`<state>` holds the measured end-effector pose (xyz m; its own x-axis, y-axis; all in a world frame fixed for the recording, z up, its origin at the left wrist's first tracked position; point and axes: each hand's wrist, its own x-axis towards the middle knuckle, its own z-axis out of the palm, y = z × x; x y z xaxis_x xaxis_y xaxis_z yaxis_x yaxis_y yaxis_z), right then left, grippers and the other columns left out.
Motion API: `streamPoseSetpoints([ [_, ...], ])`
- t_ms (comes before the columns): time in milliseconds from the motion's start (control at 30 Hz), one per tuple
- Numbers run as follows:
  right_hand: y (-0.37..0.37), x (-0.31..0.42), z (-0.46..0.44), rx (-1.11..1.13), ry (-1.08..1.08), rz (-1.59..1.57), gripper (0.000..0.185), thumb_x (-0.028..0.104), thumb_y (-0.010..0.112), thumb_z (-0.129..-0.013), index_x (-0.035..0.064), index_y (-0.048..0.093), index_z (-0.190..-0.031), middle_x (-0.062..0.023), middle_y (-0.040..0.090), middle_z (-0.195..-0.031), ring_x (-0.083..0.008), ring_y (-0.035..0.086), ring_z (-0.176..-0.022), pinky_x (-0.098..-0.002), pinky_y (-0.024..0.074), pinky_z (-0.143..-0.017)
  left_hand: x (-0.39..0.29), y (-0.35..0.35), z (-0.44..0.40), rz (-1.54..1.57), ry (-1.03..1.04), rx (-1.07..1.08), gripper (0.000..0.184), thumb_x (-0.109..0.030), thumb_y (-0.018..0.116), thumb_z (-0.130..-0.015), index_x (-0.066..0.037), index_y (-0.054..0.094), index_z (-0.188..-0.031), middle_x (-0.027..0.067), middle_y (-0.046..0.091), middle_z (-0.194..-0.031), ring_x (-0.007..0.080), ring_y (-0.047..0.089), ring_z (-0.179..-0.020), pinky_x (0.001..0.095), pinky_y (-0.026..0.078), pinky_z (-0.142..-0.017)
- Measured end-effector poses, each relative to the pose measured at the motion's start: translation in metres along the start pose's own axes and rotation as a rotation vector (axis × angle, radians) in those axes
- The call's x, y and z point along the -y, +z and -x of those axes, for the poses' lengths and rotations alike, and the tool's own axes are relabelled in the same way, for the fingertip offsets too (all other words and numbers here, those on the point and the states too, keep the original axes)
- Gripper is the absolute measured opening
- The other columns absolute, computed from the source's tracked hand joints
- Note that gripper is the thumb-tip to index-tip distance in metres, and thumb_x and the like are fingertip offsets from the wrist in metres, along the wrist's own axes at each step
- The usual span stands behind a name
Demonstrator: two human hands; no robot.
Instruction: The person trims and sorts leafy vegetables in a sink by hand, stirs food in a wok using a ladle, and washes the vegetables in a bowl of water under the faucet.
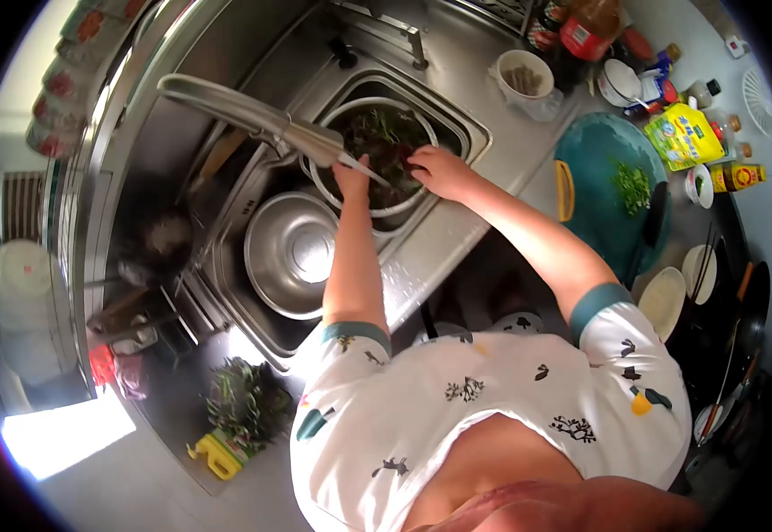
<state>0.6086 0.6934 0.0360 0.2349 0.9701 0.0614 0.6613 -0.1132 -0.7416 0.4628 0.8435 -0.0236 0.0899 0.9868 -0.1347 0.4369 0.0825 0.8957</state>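
Dark green and reddish leafy greens (386,137) fill a round basin (322,182) standing in the upper sink compartment. The faucet (266,115) reaches over the basin, and a stream of water falls from its spout between my hands. My left hand (351,180) is at the basin's near left rim, just below the spout; the faucet head and the greens hide most of its fingers. On the right side of the basin, my right hand (442,173) has its fingers closed on some leafy greens. A steel bowl (270,257) sits in the other sink compartment, left of my left forearm.
More leafy greens (244,399) lie on the left counter beside a yellow bottle (217,455). At right, a teal cutting board (590,168) carries chopped green herbs (632,186) and a knife (656,217). Seasoning bottles, bowls and a yellow packet (685,136) line the wall.
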Motion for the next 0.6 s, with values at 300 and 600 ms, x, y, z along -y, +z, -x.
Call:
streamPoseSetpoints([
  [300,0.101,-0.056,-0.105,0.208,0.144,0.174,0.044,0.025,0.068,-0.068,0.0206,0.055,-0.11,-0.0098,0.047,-0.114,-0.0375,0.041,-0.108,-0.0488,0.0437,-0.084,0.056,0.036,-0.006,0.288,-0.25,0.19,0.048,-0.015,0.057,-0.078,-0.002,0.046,-0.123,0.0151,0.052,-0.121,0.0297,0.051,-0.109,0.0414,0.039,-0.096],
  [600,0.123,-0.079,-0.127,0.141,0.167,-0.231,0.061,0.036,0.071,-0.061,0.0135,0.055,-0.115,-0.0227,0.049,-0.115,-0.0352,0.046,-0.108,-0.0418,0.0396,-0.089,0.031,0.039,-0.006,1.192,-0.651,0.098,0.046,-0.033,0.045,-0.088,-0.01,0.042,-0.128,0.0094,0.047,-0.126,0.0258,0.045,-0.116,0.0434,0.035,-0.1],
])
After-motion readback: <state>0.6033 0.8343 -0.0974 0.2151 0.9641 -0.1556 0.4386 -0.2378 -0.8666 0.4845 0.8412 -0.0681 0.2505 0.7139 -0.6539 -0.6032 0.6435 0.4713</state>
